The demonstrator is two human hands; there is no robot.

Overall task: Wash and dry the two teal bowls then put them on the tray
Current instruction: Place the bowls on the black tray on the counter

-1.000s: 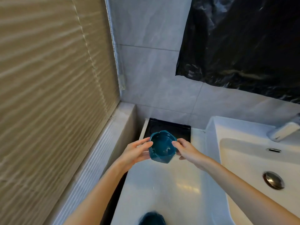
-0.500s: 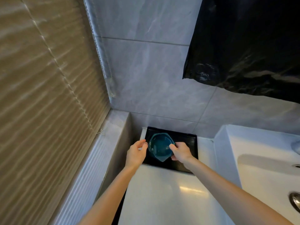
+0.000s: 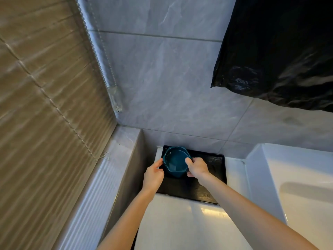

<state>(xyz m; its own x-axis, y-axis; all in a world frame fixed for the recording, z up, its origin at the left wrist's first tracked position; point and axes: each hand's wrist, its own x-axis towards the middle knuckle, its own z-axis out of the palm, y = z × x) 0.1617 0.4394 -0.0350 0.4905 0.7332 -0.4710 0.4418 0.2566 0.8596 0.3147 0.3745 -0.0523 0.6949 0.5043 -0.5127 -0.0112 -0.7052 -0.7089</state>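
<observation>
One teal bowl (image 3: pixel 175 162) is upright over the back left part of the black tray (image 3: pixel 214 179), at or just above its surface. My left hand (image 3: pixel 154 175) grips the bowl's left rim between thumb and fingers. My right hand (image 3: pixel 196 167) pinches the right rim, thumb on top. The second teal bowl is out of sight.
The tray lies on a white counter (image 3: pixel 180 226) against the grey tiled wall (image 3: pixel 171 87). A white basin (image 3: pixel 295 181) rises at the right. A window blind (image 3: pixel 45 87) and sill (image 3: pixel 100 179) border the left. Black plastic sheeting (image 3: pixel 281 51) hangs at the upper right.
Both hands carried the teal bowl away from me and set it down over the tray's back left. The view tilted up, losing the second bowl, the tap and the drain.
</observation>
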